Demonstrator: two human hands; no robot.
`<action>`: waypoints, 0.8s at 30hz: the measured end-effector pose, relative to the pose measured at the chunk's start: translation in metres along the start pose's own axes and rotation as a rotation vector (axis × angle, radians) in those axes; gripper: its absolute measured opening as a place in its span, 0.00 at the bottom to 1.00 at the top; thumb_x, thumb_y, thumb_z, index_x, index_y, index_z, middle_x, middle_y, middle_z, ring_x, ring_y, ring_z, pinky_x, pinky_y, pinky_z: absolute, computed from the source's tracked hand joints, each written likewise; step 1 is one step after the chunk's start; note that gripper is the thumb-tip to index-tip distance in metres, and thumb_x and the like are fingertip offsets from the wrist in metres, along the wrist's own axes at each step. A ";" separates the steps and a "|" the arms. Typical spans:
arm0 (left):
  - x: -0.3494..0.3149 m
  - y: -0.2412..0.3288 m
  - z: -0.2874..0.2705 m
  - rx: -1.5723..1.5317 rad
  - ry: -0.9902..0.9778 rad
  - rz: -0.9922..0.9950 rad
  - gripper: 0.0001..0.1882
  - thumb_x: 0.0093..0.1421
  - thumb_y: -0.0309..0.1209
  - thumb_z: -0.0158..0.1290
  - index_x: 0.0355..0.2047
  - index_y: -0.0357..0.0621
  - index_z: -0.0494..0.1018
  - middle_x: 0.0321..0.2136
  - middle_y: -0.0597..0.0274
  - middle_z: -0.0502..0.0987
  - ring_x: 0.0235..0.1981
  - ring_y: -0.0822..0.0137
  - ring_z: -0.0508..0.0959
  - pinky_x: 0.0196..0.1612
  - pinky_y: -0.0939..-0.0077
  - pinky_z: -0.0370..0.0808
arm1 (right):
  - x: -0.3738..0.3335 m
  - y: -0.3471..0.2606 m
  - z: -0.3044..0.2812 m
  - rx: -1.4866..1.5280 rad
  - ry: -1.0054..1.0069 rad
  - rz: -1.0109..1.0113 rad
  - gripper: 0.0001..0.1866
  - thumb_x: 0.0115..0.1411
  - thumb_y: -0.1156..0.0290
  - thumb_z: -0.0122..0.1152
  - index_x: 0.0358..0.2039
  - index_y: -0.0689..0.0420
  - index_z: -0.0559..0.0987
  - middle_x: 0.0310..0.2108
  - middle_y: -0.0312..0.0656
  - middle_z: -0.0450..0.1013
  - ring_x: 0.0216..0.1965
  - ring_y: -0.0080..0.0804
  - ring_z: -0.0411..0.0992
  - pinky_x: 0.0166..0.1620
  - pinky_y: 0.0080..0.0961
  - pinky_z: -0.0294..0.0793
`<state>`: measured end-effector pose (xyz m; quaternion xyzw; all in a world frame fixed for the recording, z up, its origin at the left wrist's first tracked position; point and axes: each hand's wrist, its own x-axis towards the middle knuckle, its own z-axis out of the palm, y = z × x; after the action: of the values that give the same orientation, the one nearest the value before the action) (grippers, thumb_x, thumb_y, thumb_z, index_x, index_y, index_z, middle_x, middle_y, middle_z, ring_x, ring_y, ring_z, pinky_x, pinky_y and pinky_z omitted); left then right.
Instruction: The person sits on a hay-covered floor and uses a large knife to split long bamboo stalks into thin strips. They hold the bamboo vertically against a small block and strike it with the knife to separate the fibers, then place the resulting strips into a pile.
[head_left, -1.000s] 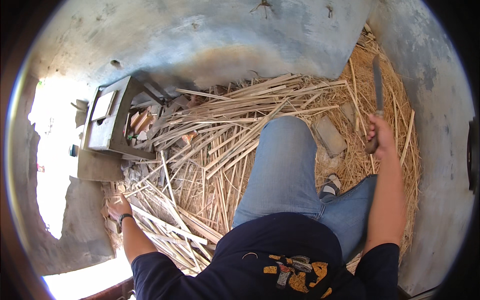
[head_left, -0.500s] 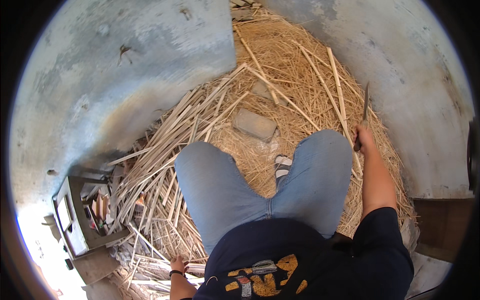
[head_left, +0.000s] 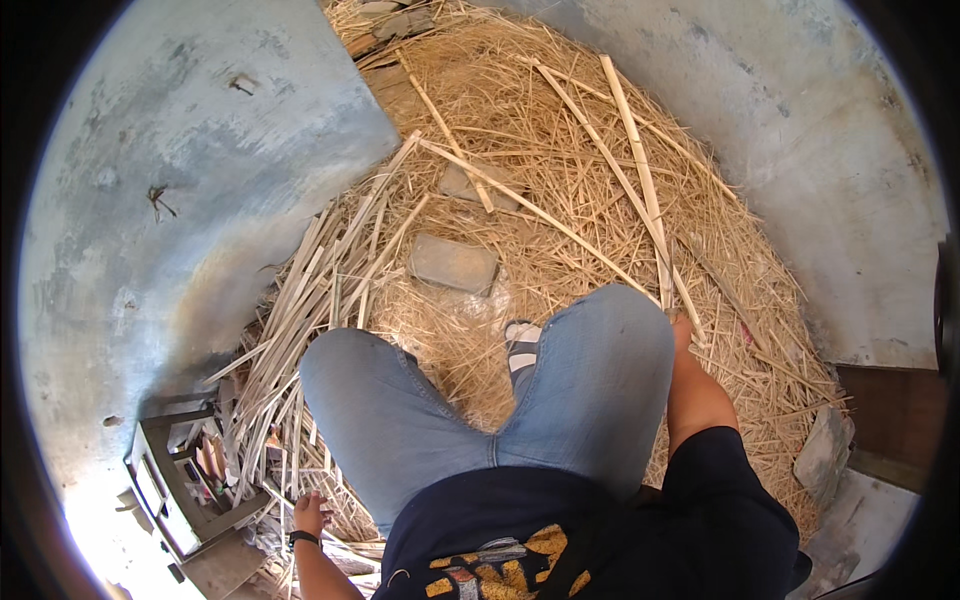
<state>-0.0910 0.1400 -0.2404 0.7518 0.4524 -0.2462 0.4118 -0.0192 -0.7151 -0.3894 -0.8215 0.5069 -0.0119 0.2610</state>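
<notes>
My right hand (head_left: 683, 335) is beside my right knee, closed round the handle of a long knife (head_left: 671, 288). The knee hides much of this hand, and only a thin part of the blade shows against the pale strips. Low on the left, my left hand (head_left: 312, 514) hovers by the pile of split bamboo strips (head_left: 318, 268). Its fingers are loosely parted, and nothing shows in them. Two long bamboo strips (head_left: 636, 150) lie crossed ahead of my right hand.
Straw-like shavings (head_left: 570, 205) cover the floor. A grey brick (head_left: 453, 264) lies before my feet, and a second block (head_left: 478, 186) is behind it. Worn blue-grey walls (head_left: 230, 130) rise on both sides. An open-sided box (head_left: 190, 480) with odds and ends stands at the left.
My right hand has swung inward and the knife has come down beside my knee. My left hand has risen slightly from the strips. The whole view has shifted.
</notes>
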 end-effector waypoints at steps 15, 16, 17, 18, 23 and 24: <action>-0.011 0.003 0.012 0.148 -0.024 -0.091 0.18 0.69 0.42 0.49 0.50 0.41 0.69 0.38 0.57 0.81 0.24 0.66 0.82 0.21 0.72 0.75 | -0.004 0.008 0.002 -0.079 0.042 -0.058 0.16 0.50 0.69 0.63 0.39 0.62 0.77 0.39 0.58 0.77 0.45 0.59 0.74 0.51 0.46 0.72; -0.013 0.007 0.014 0.151 -0.019 -0.082 0.18 0.69 0.42 0.49 0.50 0.41 0.69 0.38 0.57 0.81 0.24 0.66 0.82 0.22 0.72 0.75 | -0.004 0.008 0.001 -0.106 0.032 -0.085 0.16 0.50 0.69 0.63 0.40 0.62 0.77 0.40 0.58 0.76 0.45 0.59 0.74 0.51 0.46 0.72; -0.014 0.009 0.016 0.152 -0.022 -0.079 0.18 0.69 0.42 0.49 0.50 0.41 0.69 0.38 0.57 0.82 0.25 0.66 0.82 0.22 0.72 0.75 | -0.004 0.007 0.000 -0.132 0.022 -0.112 0.17 0.50 0.70 0.63 0.40 0.63 0.77 0.40 0.59 0.76 0.46 0.59 0.74 0.51 0.46 0.72; -0.016 0.012 0.018 0.153 -0.025 -0.077 0.18 0.69 0.42 0.49 0.50 0.41 0.70 0.38 0.57 0.82 0.25 0.66 0.82 0.22 0.73 0.75 | -0.005 0.005 -0.001 -0.142 0.017 -0.113 0.17 0.50 0.70 0.62 0.40 0.63 0.77 0.41 0.59 0.75 0.46 0.59 0.74 0.51 0.46 0.72; -0.015 0.003 0.018 0.150 -0.029 -0.046 0.19 0.69 0.43 0.49 0.50 0.40 0.70 0.38 0.57 0.82 0.26 0.66 0.82 0.23 0.74 0.75 | -0.013 -0.018 -0.017 -0.136 0.048 -0.147 0.17 0.50 0.74 0.61 0.41 0.64 0.76 0.45 0.60 0.73 0.49 0.59 0.72 0.52 0.46 0.72; -0.015 0.000 0.018 0.143 -0.033 -0.046 0.20 0.69 0.44 0.49 0.50 0.40 0.70 0.39 0.57 0.81 0.26 0.66 0.82 0.23 0.74 0.74 | -0.015 -0.019 -0.021 -0.148 0.067 -0.152 0.16 0.50 0.75 0.61 0.41 0.64 0.76 0.45 0.60 0.73 0.49 0.59 0.72 0.53 0.46 0.72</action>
<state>-0.0986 0.1173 -0.2389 0.7646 0.4437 -0.2998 0.3587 -0.0169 -0.7045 -0.3598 -0.8736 0.4512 -0.0215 0.1810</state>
